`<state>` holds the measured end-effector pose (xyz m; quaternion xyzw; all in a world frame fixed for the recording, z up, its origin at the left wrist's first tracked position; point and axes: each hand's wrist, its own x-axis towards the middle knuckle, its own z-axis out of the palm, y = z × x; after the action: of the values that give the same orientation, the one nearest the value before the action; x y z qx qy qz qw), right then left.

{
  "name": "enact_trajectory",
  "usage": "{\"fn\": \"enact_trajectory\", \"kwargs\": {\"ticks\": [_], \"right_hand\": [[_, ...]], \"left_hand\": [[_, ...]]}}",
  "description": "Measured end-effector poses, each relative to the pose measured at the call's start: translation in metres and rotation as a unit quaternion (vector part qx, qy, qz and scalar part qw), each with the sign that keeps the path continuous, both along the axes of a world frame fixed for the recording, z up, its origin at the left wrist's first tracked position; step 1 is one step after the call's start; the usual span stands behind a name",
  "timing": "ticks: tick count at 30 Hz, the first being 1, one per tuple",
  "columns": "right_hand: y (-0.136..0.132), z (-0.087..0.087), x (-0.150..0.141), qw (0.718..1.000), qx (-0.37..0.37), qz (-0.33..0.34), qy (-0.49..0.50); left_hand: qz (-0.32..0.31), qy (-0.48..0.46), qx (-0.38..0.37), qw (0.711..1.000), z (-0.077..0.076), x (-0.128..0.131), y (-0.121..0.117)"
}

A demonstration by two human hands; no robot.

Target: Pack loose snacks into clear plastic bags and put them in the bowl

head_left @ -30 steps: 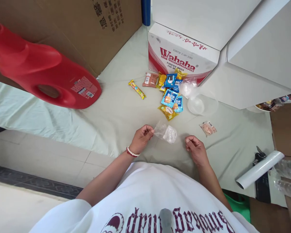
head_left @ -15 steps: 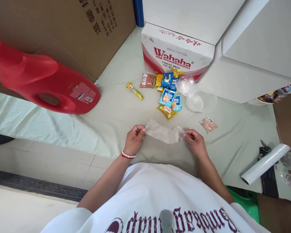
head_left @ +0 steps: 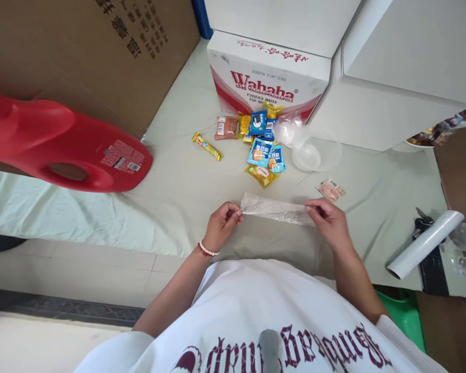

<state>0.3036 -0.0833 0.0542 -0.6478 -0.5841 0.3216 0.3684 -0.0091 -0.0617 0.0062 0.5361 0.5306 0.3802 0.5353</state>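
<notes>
A clear plastic bag (head_left: 274, 209) is stretched flat between my hands, low over the table near my body. My left hand (head_left: 222, 224) pinches its left end between thumb and fingers. At the other end, my right hand (head_left: 330, 220) grips the plastic the same way. Just beyond the bag lies a pile of small snack packets, with a yellow packet (head_left: 262, 174) nearest and light-blue packets (head_left: 261, 152) behind it. A pinkish packet (head_left: 330, 190) lies on its own above my right hand.
A clear round plastic bowl (head_left: 326, 155) stands right of the pile, before a Wahaha box (head_left: 272, 77). A yellow snack stick (head_left: 207, 146) lies left. The big red jug (head_left: 81, 145) is at far left. A plastic film roll (head_left: 425, 244) rests at the right edge.
My right hand has moved right, away from my left, pulling the crumpled bag into a longer, tauter strip. Both hands keep their pinch. The whole view has shifted slightly.
</notes>
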Motion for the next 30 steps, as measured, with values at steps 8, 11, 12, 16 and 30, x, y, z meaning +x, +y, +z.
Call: {"fn": "enact_trajectory", "kwargs": {"ticks": [8,11,12,16,30], "right_hand": [[0.064,-0.023,-0.096,0.965,-0.092,0.196,0.146],[0.065,-0.029,-0.099,0.957,-0.094,0.200,0.186],[0.063,-0.029,-0.098,0.960,-0.073,0.192,0.188],[0.050,-0.024,-0.086,0.973,-0.010,0.161,0.165],[0.026,-0.007,-0.071,0.979,0.041,0.192,0.047]], "left_hand": [[-0.053,0.080,0.110,0.989,0.012,0.007,-0.012],[-0.036,0.084,0.090,0.992,0.011,0.004,-0.015],[-0.027,0.073,0.070,0.994,0.009,0.003,-0.015],[-0.010,0.003,-0.009,1.000,0.002,0.003,-0.014],[0.001,-0.149,-0.076,0.986,0.022,0.030,0.017]]}}
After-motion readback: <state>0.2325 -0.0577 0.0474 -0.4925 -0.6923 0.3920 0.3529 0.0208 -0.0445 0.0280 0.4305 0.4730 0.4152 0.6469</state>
